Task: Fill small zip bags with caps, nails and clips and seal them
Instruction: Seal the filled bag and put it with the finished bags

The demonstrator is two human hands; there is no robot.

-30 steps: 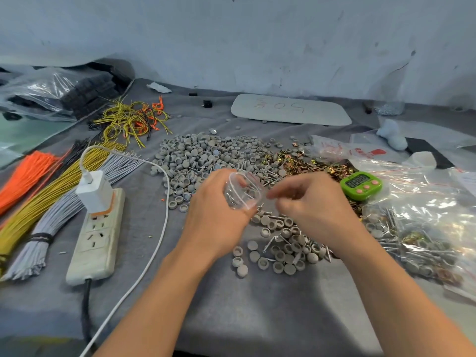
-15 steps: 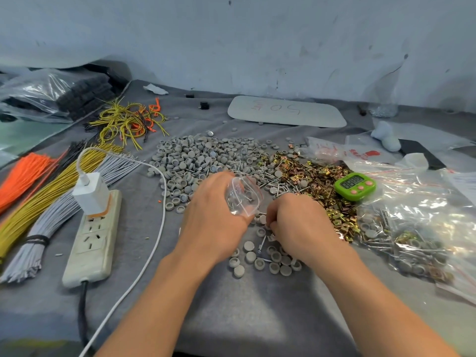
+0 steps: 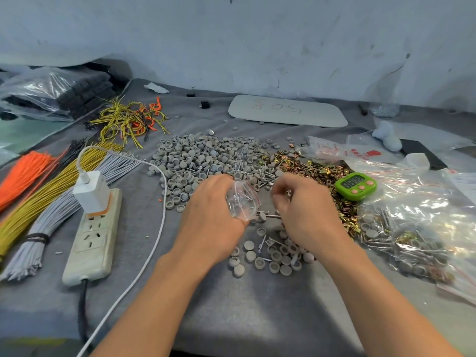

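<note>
My left hand (image 3: 208, 217) grips a small clear zip bag (image 3: 242, 199) with its mouth up; a few nails show inside. My right hand (image 3: 306, 212) hovers just right of the bag, fingers curled together as if pinching something small, which is blurred. A big heap of grey caps (image 3: 203, 161) lies beyond the hands. Loose nails (image 3: 260, 173) mix in at its right edge. Brass clips (image 3: 316, 168) spread further right. A small cluster of caps and nails (image 3: 268, 256) sits under my wrists.
A white power strip (image 3: 92, 235) with a charger and cable lies on the left, beside bundles of orange, yellow and grey wires (image 3: 38, 202). A green timer (image 3: 356, 185) and large bags of filled packets (image 3: 422, 233) are on the right. A white board (image 3: 286, 110) lies at the back.
My right hand dipped to the small pile near my wrists, then rose again toward the bag's mouth. The left hand kept holding the bag nearly still.
</note>
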